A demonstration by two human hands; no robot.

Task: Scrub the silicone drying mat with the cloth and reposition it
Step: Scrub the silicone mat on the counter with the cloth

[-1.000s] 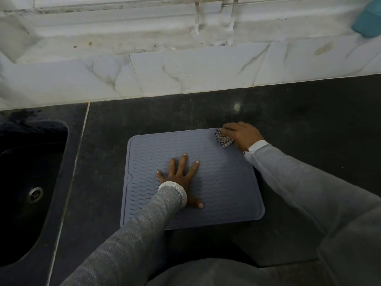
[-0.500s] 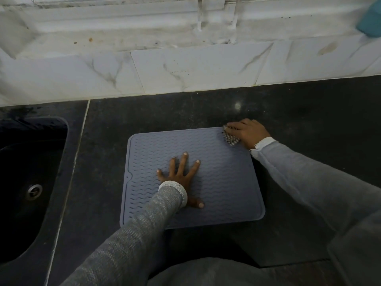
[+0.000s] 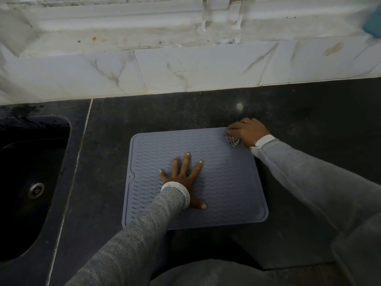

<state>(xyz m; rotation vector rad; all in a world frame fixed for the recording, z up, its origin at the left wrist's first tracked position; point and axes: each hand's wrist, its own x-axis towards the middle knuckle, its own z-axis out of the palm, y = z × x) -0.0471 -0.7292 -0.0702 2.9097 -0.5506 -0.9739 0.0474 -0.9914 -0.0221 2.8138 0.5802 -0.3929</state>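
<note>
A grey-blue silicone drying mat (image 3: 226, 182) with wavy ridges lies flat on the dark countertop (image 3: 185, 114). My left hand (image 3: 183, 176) presses on the mat's middle with fingers spread straight. My right hand (image 3: 249, 131) sits at the mat's far right corner, fingers curled around a small checked cloth (image 3: 233, 140). Only a bit of the cloth shows under the hand, resting on the mat's corner.
A dark sink (image 3: 26, 182) with a metal drain (image 3: 36, 188) is set into the counter at the left. A white marble backsplash (image 3: 195, 69) runs along the back. A teal object (image 3: 374, 23) sits at the top right edge.
My right hand with the cloth has slid to the right, from just inside the mat's far right corner out to its edge. My left hand has stayed in place.
</note>
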